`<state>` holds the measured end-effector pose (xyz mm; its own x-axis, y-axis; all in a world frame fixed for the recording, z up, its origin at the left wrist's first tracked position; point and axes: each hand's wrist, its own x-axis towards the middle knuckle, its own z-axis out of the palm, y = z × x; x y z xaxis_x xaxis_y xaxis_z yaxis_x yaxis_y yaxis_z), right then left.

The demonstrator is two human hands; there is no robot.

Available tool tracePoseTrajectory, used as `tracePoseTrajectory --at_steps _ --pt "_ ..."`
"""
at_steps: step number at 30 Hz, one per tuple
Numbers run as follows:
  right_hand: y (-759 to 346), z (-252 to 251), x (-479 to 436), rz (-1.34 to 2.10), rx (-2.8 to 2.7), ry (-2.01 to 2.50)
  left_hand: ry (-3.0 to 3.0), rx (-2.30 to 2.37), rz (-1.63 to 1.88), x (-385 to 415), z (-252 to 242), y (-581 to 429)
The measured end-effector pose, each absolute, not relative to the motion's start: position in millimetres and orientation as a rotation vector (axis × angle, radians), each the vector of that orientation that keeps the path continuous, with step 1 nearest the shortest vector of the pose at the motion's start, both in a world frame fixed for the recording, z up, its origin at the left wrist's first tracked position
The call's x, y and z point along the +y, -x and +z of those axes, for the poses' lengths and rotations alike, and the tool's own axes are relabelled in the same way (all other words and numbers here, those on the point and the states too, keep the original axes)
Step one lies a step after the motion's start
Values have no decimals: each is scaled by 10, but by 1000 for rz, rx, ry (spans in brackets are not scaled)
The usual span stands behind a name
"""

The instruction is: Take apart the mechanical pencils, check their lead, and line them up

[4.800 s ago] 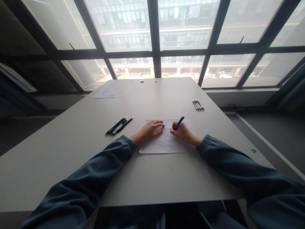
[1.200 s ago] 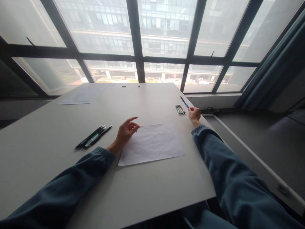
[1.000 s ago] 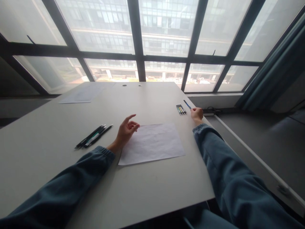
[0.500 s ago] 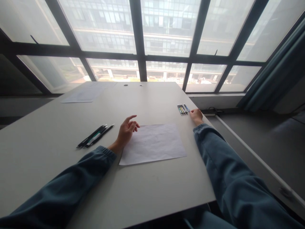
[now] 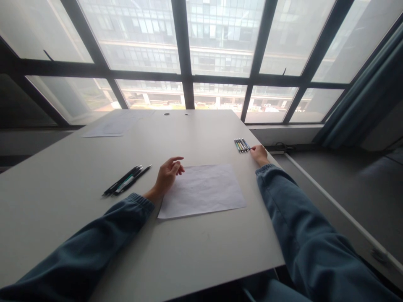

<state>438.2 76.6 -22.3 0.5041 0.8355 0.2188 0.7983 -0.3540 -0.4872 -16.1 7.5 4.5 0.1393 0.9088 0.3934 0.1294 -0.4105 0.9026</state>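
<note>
My left hand [image 5: 167, 175] rests over the left edge of a white sheet of paper [image 5: 208, 188], its index finger stretched out, the others loosely curled, and nothing in it. At the right side of the table, my right hand [image 5: 260, 155] pinches the near end of a slim pen [image 5: 246, 144]. That pen lies at the right end of a neat row of several pens [image 5: 239, 145] set side by side. To the left of my left hand is a loose pile of several dark pens [image 5: 124, 182], one with a green and white part.
The white table [image 5: 201, 251] reaches toward the large windows [image 5: 220, 46]. More paper [image 5: 108, 126] lies at its far left, and a small round dark spot [image 5: 166, 114] shows near the far edge. A curtain [image 5: 362, 96] hangs at the right.
The pen at my right fingertips now lies closer to the rest of the row and straighter beside it. My left index finger has lowered slightly.
</note>
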Motion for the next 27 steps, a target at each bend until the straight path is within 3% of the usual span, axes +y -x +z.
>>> tracePoseTrajectory --at_steps 27 --pt "-4323 -190 722 79 -1361 2205 -1725 1027 1336 76 37 159"
